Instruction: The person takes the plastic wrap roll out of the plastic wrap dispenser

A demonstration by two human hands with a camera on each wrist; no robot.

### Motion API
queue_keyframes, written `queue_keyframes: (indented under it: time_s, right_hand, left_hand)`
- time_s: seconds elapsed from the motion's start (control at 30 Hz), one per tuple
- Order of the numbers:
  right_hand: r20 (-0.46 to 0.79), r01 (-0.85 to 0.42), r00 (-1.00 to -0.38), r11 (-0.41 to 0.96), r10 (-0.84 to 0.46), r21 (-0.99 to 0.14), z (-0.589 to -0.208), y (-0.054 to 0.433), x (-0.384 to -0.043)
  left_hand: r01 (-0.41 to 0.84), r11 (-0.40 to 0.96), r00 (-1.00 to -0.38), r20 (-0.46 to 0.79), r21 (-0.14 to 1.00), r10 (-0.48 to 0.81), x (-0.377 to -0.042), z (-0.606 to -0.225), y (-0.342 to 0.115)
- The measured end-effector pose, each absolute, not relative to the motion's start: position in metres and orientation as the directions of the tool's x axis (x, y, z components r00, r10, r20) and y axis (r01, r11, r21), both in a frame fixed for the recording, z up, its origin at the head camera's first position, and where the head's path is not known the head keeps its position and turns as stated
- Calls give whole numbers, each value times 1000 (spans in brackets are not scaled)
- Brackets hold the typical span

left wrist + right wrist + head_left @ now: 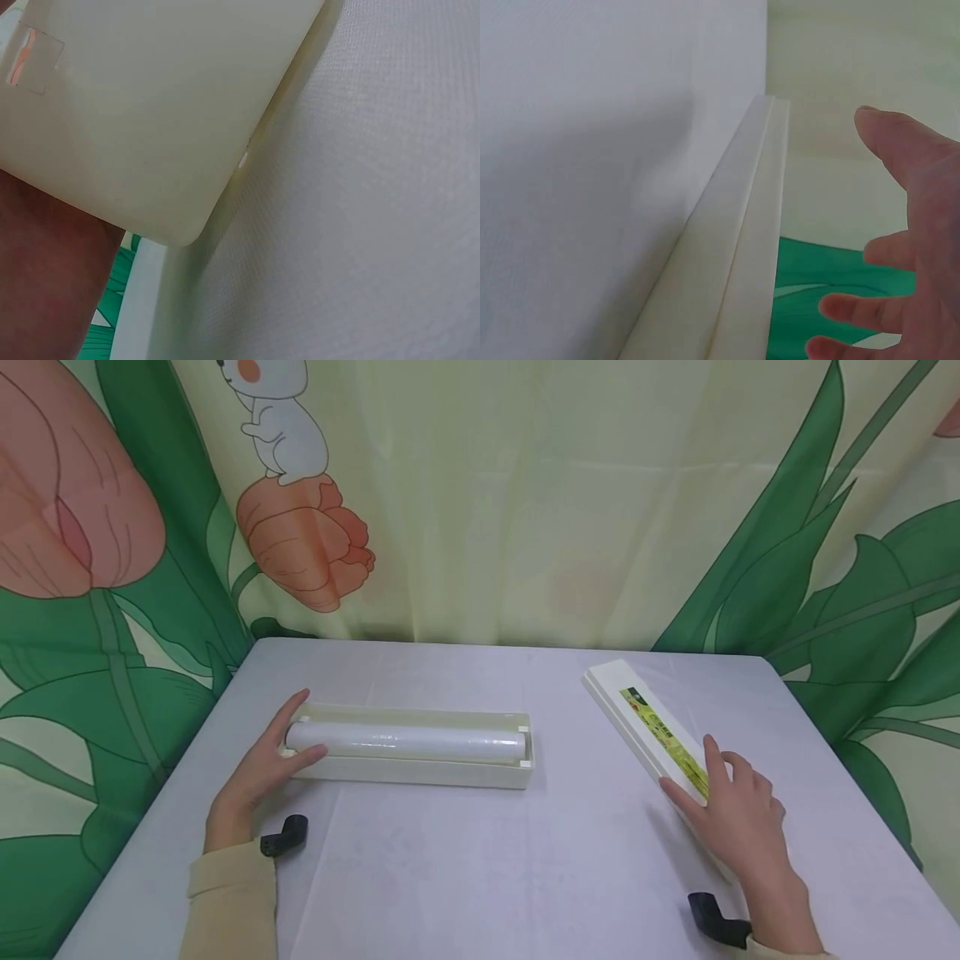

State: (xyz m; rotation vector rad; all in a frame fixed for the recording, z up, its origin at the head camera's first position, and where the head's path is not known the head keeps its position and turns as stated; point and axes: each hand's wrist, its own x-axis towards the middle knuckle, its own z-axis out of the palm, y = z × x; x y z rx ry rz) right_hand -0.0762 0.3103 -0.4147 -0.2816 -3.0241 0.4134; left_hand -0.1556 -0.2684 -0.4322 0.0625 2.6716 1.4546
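Note:
A cling film box [412, 773], long and off-white, lies without its lid on the table, and a roll of cling film [420, 742] sits inside it. My left hand [258, 772] is at the box's left end, thumb and forefinger spread straight, the thumb overlapping the front edge and roll end. The left wrist view shows the box's pale end [150, 112] close to this hand. To the right lies the white lid [611, 681] with a yellow-green label [663, 735]. My right hand [738, 818] is over its near end, fingers spread with nothing between them.
A white cloth covers the table [450, 877]. Behind its far edge hangs a curtain [487, 527] printed with leaves, flowers and a white animal. A black wrist mount [287, 837] juts out by the left sleeve, and another mount [716, 922] by the right wrist.

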Motion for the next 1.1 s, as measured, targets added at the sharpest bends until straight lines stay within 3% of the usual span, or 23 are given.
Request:
queue_keyframes:
  time_s: [0.77,1.1]
  right_hand:
    - [285,-108,-958,931,-5,-348,-403,259,-108]
    - [239,-121,-970,923,-33,-365,-398,240,-118]
  left_hand:
    - [2,552,-995,-54,834,86,-156,-435,-269]
    - [1,543,-995,-52,840,82,-155,-435,-269]
